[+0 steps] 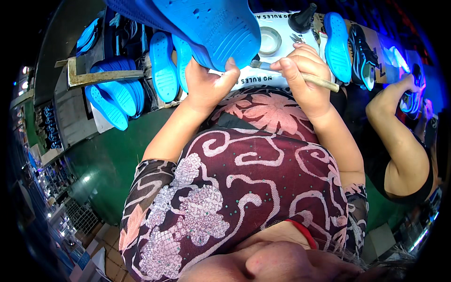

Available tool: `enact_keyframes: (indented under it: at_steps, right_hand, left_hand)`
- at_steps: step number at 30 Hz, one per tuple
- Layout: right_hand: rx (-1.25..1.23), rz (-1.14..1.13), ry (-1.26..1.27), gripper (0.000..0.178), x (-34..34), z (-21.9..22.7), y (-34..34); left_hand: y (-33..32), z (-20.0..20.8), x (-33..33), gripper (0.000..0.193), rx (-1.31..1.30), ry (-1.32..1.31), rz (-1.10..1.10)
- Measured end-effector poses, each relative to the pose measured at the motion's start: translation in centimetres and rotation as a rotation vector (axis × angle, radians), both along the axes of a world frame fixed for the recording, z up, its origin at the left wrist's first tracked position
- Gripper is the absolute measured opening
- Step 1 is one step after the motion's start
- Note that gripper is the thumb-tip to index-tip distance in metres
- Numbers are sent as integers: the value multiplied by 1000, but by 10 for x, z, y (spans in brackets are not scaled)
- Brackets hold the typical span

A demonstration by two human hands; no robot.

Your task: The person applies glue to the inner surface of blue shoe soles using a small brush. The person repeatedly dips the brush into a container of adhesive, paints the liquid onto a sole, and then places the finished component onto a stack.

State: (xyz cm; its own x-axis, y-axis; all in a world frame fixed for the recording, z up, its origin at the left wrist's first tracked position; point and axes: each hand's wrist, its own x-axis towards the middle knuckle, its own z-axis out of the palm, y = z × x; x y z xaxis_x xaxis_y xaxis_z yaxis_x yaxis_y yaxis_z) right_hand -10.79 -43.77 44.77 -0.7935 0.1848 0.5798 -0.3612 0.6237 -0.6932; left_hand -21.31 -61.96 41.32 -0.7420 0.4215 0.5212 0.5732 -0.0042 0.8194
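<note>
My left hand (204, 89) grips the end of a large blue shoe sole (218, 35), tilted up close to the head view. Its thumb presses on the near edge; the other fingers are hidden behind the sole. In my right hand (305, 77) is a brush with a wooden handle (325, 82). The brush tip points left, just beside the sole's lower right edge; whether it touches cannot be made out. A round pale dish (277, 41) sits on the white printed sheet (249, 82) beyond my hands.
Left of the sheet stand blue soles (164, 70) and a stack of more (134, 96) by a worn metal bar (105, 77). To the right lie another blue sole (336, 47) and a black shoe upper (362, 56). A black cone-shaped object (302, 19) stands behind. A co-worker's arm (399, 127) reaches in at right.
</note>
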Motion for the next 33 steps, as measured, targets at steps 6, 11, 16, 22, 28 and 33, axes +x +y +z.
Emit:
enact_keyframes:
  at_steps: [6,11,16,22,28,33]
  right_hand:
    - [-5,65,-117,29,9,-1,-1]
    - [-92,-10,-18,22,7,1,-1]
    - [86,-17,44,19,3,2,-2]
    - [258,-27,46,20,10,7,-3]
    - [169,-79,0,21,22,12,3]
    - [53,-182,7,19,37,13,18]
  left_hand:
    - [-4,-2,-5,33,-18,115,27]
    - [-2,-2,-5,35,6,92,3]
    - [0,2,0,36,17,85,13]
    - [-5,-1,-4,33,-28,228,3]
    - [0,18,-3,28,40,260,-33]
    - [-10,72,4,30,44,-213,-39]
